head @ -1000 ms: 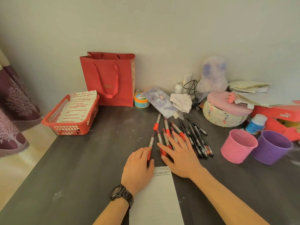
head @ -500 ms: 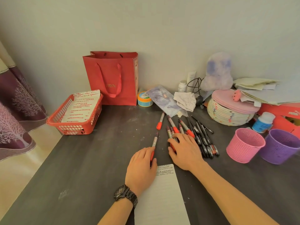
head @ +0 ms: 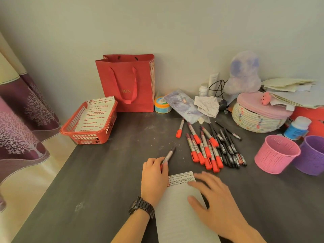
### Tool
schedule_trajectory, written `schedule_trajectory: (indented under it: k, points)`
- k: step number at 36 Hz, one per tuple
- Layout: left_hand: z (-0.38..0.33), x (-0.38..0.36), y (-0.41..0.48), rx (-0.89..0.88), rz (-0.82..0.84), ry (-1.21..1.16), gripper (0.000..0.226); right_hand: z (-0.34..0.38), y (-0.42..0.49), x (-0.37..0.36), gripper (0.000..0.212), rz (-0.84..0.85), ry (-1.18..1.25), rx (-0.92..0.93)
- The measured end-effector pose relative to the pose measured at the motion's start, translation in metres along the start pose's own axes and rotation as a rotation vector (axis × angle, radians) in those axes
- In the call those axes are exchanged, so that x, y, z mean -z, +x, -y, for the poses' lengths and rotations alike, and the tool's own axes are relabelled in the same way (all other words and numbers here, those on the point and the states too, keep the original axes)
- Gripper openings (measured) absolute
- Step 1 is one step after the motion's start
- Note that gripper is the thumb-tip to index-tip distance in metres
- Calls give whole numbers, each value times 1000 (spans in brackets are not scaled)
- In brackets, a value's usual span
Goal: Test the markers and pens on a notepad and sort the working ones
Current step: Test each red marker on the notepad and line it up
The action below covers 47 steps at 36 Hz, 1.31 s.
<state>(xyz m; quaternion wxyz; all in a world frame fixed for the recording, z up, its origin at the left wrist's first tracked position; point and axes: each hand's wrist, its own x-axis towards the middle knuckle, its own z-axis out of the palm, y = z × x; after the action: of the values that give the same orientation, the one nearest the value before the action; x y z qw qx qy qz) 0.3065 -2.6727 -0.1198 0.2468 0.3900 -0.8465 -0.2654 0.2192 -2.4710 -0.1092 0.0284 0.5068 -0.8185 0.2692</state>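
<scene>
- Marker [head: 168,157] being tested: grey barrel with a dark tail end, its red-capped end tucked under the fingers of the left hand [head: 154,178], which curl round it
- Its long axis runs slantwise, from the left fingertips up and away to the right; the capped end is the end nearer the person, and I cannot tell whether the barrel touches the table [head: 105,172]
- Right hand [head: 217,197] is apart from the left and holds nothing, with its fingers spread and loose; it is blurred, and I cannot tell whether it presses on the paper
- Notepad [head: 177,218] lies between the two hands and partly under the right one, with rows of red scribble along its far edge, just beside the left knuckles
- As I judge it, uncapping comes next: the cap sits just left of the pad's far corner, so the free right hand would cross leftward to pull it along that slant
- Pile of markers [head: 204,151] lies beyond the right hand, red caps mostly toward the person, with black pens [head: 228,148] touching its right side
- Pink cup [head: 277,154] and purple cup [head: 313,155] stand off to the right of the right hand, well apart from it; neither shows anything inside, so sorting looks barely begun
- Red basket [head: 87,135] holding a scribbled sheet sits far beyond and left of the left hand
</scene>
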Motion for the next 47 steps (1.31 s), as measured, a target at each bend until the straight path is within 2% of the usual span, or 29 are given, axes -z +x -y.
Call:
schedule_trajectory:
  k: [5, 10, 13, 17, 20, 22, 24, 26, 28, 30, 33, 36, 40, 43, 47]
  points:
    - [-2, 16, 4, 122, 1, -196, 29, 3, -30, -1, 45, 32, -143, -1]
    - [3, 41, -7, 256, 11, -636, 33, -7, -48, 10, 52, 41, -99, -119]
    - [3, 52, -26, 300, 98, -826, 35, -11, -54, 15, 52, 76, -77, -164]
    - [-2, 59, -58, 294, 261, -894, 38, -12, -59, 19, 43, 64, -34, -193]
    - [-13, 59, -80, 225, 342, -827, 36, -8, -62, 21, 42, 9, 23, -242]
    - [-22, 57, -94, 150, 415, -751, 35, -3, -63, 24, 45, -68, 155, -297]
    - [-31, 55, -104, 47, 496, -639, 36, 7, -63, 30, 47, -128, 357, -376]
    - [-40, 51, -112, -68, 552, -525, 40, 17, -61, 35, 39, -134, 631, -447]
    - [-50, 47, -117, -155, 576, -468, 38, 26, -57, 38, 30, -121, 897, -494]
    - [-59, 46, -118, -195, 564, -420, 38, 32, -55, 40, 27, -156, 1062, -565]
    - [-64, 43, -115, -187, 493, -344, 46, 39, -55, 38, 35, -276, 1241, -663]
    - [-66, 39, -119, -199, 412, -158, 59, 48, -55, 33, 32, -359, 1443, -709]
    - [-66, 30, -131, -291, 178, 104, 55, 62, -44, 33, 38, -465, 2010, -878]
    - [-68, 32, -133, -308, -13, 163, 54, 66, -29, 35, 51, -508, 2068, -1049]
    - [-74, 40, -127, -339, -120, 175, 55, 66, -9, 41, 54, -445, 2068, -1024]
